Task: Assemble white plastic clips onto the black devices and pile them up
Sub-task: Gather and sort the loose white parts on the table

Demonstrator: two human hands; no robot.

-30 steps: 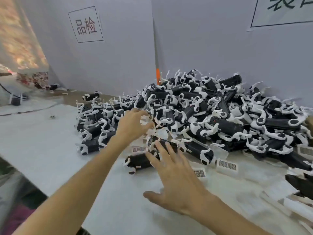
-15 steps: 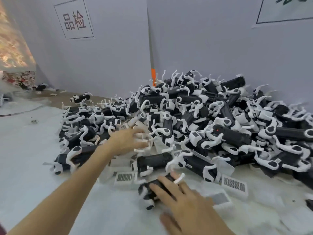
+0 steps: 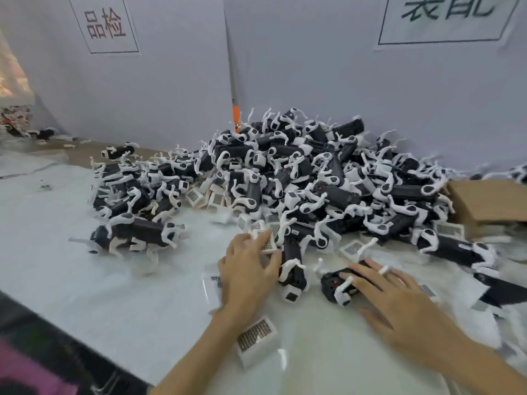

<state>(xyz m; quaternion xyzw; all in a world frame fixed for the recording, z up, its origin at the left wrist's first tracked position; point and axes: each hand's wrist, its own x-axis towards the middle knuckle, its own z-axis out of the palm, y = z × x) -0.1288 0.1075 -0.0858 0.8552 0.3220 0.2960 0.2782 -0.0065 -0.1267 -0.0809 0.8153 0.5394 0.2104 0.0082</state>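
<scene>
Heap of clipped black devices, frame centre, too many to count.
Two loose devices in front: first device just beside the spread, relaxed left hand; second device under the flat, straight-fingered right hand.

My left hand has dropped from the pile to a loose black device, while my right hand has settled flat on a second device.

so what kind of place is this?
Probably a small factory assembly and inspection bench: a heap of black devices with white clips on the table, wall signs reading 品检 and 装配, and loose barcode-labelled packets.
</scene>
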